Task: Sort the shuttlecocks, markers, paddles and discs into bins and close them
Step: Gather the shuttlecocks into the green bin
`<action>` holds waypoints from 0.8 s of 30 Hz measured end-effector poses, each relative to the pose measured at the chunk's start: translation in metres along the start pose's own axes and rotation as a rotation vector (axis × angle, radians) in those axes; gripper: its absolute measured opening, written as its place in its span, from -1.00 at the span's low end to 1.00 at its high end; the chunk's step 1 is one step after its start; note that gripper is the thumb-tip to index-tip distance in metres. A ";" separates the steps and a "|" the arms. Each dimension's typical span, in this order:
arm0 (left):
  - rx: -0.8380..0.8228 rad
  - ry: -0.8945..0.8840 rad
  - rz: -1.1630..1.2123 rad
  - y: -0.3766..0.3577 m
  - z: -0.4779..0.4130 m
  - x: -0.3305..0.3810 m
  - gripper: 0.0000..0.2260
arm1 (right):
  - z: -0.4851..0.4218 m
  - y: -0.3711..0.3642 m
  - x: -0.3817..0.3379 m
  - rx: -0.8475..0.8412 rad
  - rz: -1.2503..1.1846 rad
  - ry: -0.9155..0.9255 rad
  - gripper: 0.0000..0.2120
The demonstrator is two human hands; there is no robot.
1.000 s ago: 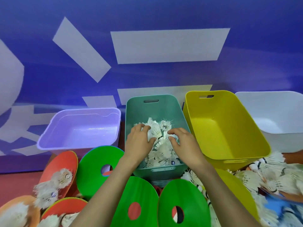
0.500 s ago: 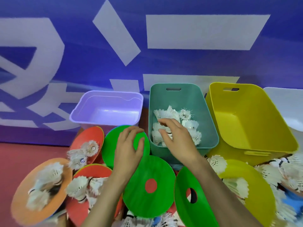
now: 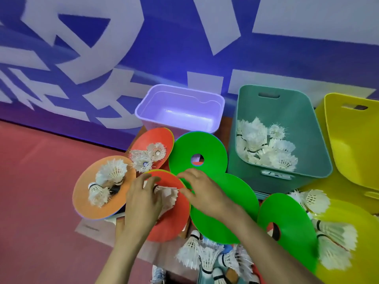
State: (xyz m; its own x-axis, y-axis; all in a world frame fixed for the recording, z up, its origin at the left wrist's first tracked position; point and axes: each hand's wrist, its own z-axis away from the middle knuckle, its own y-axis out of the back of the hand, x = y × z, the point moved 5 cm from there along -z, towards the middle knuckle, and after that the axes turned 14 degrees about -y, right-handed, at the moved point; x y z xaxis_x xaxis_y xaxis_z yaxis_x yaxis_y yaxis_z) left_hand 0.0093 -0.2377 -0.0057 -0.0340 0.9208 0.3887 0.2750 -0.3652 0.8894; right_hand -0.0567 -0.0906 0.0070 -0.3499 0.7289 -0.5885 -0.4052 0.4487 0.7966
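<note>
1. Nearest the person, below both wrists, lies a heap of loose shuttlecocks (image 3: pixel 205 257). They have white feather skirts and black-banded cork ends and point every way.
2. Between the two hands sits a white shuttlecock bundle (image 3: pixel 169 196). Its frayed feathers fan toward the right hand (image 3: pixel 207 193), and its dark-banded cork end is tucked under the left hand (image 3: pixel 141 201). The bundle rests on a red disc (image 3: pixel 166 228) that lies beneath the left palm.
3. The left hand arches over the bundle with its fingers curled round the cork end. The right hand is loosely curved with its thumb tip at the feather edge. Blur keeps me from telling whether it pinches.
4. Under the right hand and wrist lies a flat green disc (image 3: pixel 215 226). A holed green disc (image 3: pixel 207 148) lies just beyond the right fingertips.
5. On the outer side of the left hand, an orange disc (image 3: pixel 86 201) carries a few shuttlecocks. Beyond the left fingertips, a second red disc (image 3: pixel 151 138) carries more.
6. Past the right forearm, a third green disc (image 3: pixel 291 224) overlaps a yellow disc (image 3: pixel 365 232) strewn with shuttlecocks.
7. Beyond the right hand, a teal bin (image 3: pixel 287 111) holds a pile of white shuttlecocks. A lilac bin (image 3: pixel 178 87) stands beyond both sets of fingertips. A yellow bin (image 3: pixel 352 140) stands outward of the teal one.
8. Everything sits on a red floor (image 3: pixel 41 181), against a blue wall (image 3: pixel 164 48) with large white shapes.
</note>
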 end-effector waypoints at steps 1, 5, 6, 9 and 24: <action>-0.013 0.005 -0.040 -0.001 0.003 -0.002 -0.70 | 0.000 -0.011 -0.001 -0.041 0.026 -0.007 -0.62; -0.017 0.003 -0.137 -0.004 0.011 -0.002 -0.59 | 0.000 -0.037 -0.009 -0.076 0.084 0.000 -0.57; -0.026 0.012 -0.144 -0.005 0.012 -0.001 -0.58 | 0.000 -0.042 -0.010 -0.071 0.095 0.002 -0.56; -0.053 0.030 -0.176 -0.006 0.014 0.000 -0.70 | -0.004 -0.054 -0.009 -0.049 0.126 -0.015 -0.55; 0.243 -0.074 0.131 0.022 -0.002 0.022 -0.80 | -0.001 0.011 -0.004 0.413 -0.054 -0.032 -0.86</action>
State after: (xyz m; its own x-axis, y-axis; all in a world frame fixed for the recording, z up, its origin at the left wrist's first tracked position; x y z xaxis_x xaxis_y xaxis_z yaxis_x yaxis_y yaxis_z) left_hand 0.0130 -0.2253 0.0228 0.0850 0.8785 0.4700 0.4946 -0.4467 0.7455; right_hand -0.0610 -0.0894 0.0184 -0.3081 0.7115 -0.6316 -0.0470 0.6516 0.7571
